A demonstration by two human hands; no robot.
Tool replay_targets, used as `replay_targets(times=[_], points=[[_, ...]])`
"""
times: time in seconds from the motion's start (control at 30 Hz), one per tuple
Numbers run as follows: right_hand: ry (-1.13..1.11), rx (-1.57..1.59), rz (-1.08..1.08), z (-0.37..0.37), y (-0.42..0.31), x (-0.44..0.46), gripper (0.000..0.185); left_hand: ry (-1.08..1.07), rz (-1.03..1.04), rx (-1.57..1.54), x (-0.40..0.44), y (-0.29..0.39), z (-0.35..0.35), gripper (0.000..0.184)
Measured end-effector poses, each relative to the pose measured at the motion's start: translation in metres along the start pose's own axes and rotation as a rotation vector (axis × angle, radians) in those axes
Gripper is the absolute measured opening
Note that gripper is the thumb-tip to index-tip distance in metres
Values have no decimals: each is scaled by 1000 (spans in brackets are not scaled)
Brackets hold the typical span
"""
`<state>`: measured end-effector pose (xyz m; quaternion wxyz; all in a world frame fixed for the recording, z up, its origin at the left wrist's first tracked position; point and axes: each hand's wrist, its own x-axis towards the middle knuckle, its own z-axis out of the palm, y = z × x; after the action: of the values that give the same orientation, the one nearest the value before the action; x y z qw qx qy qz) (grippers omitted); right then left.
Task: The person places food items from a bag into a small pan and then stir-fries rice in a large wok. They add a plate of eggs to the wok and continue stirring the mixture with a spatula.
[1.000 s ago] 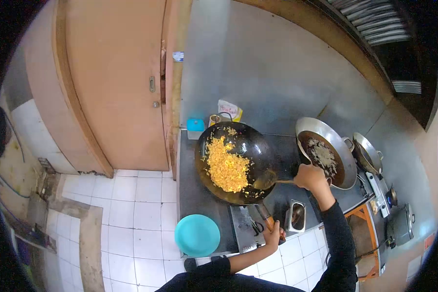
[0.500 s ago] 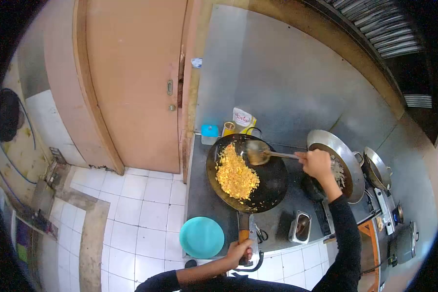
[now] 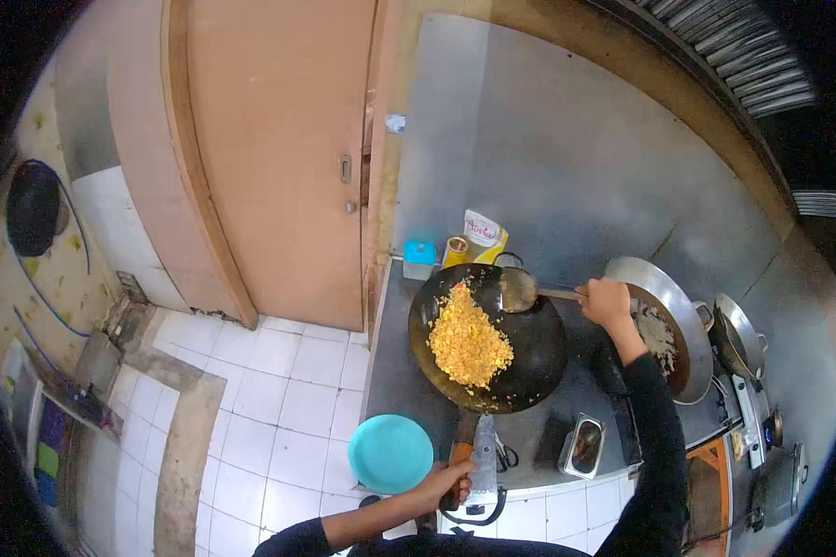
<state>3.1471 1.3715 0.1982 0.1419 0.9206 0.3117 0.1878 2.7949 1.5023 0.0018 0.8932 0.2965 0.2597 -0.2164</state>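
A dark wok (image 3: 539, 362) with fried rice (image 3: 467, 343) heaped on its left side is in the middle of the head view. My left hand (image 3: 446, 485) is closed round the wok's wooden handle (image 3: 462, 452). In my right hand (image 3: 607, 304) is the handle of a metal spatula (image 3: 520, 291), its broad blade over the wok's upper part, right of the rice. A turquoise plate (image 3: 390, 453) sits at the counter's front left corner, left of the wok handle.
Right of the wok stands a large metal pan (image 3: 699, 320) with pale food in dark liquid, then a smaller pan (image 3: 739, 334). A metal container (image 3: 583, 446), scissors (image 3: 505, 455), a blue-lidded box (image 3: 420, 255) and a Sovia pouch (image 3: 483, 232) are also on the counter.
The spatula blade has shifted from the rice's edge toward the wok's upper right. The whole scene sits slightly farther right as the head view turned. Both hands keep their holds.
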Motion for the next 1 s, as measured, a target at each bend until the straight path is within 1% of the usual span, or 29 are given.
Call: replay_targets(times=[0.07,0.13,0.2,0.23,0.27,0.33,0.37,0.4,0.47,0.5,0.6,0.67,0.7,0.73,0.77,0.8,0.87,0.9,0.97,1.0], points=[[-54,73,-54,1,-17,6,18,15,4,33,-2,3,3,21],[-16,79,-112,-8,-23,5,17,6,30,31,-8,6,6,22],[24,37,-158,-27,-19,7,18,0,12,40,-10,8,5,23],[66,38,-127,-41,-16,6,17,-54,-6,5,-9,11,3,25],[68,39,-138,-38,-18,13,17,-51,1,-3,-8,12,2,25],[121,-71,-99,-27,-21,26,17,-35,18,75,-12,11,3,25],[63,-71,-123,-25,-24,32,18,-31,15,71,-11,9,3,25],[61,-70,-127,-23,-24,32,18,-25,-7,61,-8,8,2,25],[92,-79,-264,-23,-22,41,18,-14,-9,52,-8,14,2,25],[101,-78,-276,-28,-18,47,18,-5,-16,81,-11,16,3,25],[133,-70,-232,-29,-10,56,22,13,-32,107,-10,16,-2,25],[131,72,-259,-7,-16,68,17,14,-43,111,-14,16,1,25],[133,77,-258,1,-17,76,17,22,-58,132,-22,23,5,25],[149,59,-343,3,-20,87,18,32,-64,155,-28,31,6,25],[164,41,-431,3,-22,100,21,-6,-56,173,-31,36,3,29],[163,51,-434,4,-21,111,21,4,-58,171,-35,40,2,29],[212,176,-351,-5,-22,128,19,11,-132,217,-45,53,4,29],[211,184,-346,-4,-29,137,19,39,-144,242,-52,59,10,28],[40,211,-508,4,-50,146,22,20,-149,235,-43,56,-3,28],[30,215,-502,3,-57,145,22,-6,-149,228,-40,54,-8,28]])
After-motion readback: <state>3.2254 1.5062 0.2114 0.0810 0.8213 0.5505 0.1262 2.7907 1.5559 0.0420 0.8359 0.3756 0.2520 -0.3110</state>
